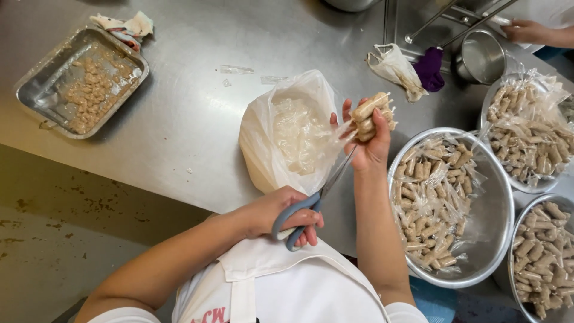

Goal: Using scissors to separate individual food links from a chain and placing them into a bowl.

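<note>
Two bare hands worked over a steel table. Held low near the apron, the left hand had its fingers closed through the blue handles of a pair of scissors, and the blades pointed up and to the right. Raised above them, the right hand was clasped around a small bundle of tan sticks wrapped in clear film, and loose film trailed from it toward a white plastic bag lying open on the table. Judging by the blade line, a clean cut would have called for the film to be pulled taut and the tips kept on the wrap alone, clear of the right fingers and of the sticks themselves. Just right of that hand stood a metal bowl of wrapped bundles; two further bowls held more, one of them apparently unwrapped. A flat tray with crumbs sat far left. Whether the blades were open or already biting the film could not be made out, since they looked thin and dark against the table. At the upper right corner another person's hand was cut off by the frame edge
</note>
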